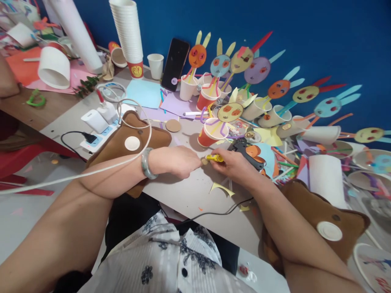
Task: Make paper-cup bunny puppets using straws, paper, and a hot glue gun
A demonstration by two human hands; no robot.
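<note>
My right hand (233,165) clamps a short yellow tube (214,158) between thumb and fingers, over the grey tabletop (183,191). The tube's long axis runs nearly crosswise to my body: one end points left, toward a small tan disc (204,161) and my left hand (180,160); the other points right, into my grip. My left fingers are bunched together beside the disc; whether they pinch it, I cannot tell. A red paper cup (206,138) stands beyond the tube. A yellow paper offcut (222,189) lies nearer my body.
</note>
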